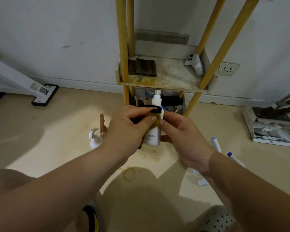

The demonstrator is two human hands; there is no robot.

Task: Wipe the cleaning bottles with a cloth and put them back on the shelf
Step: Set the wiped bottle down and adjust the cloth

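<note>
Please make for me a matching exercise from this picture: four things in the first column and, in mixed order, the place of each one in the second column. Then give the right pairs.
Things
1. spray bottle
2. cloth
3. controller
4. pump bottle

Places
A. on the shelf, at its right side
B. held in the right hand
C. standing on the floor
D. pinched by the left hand

Pairs: 1-B, 2-D, 3-A, 4-C
</note>
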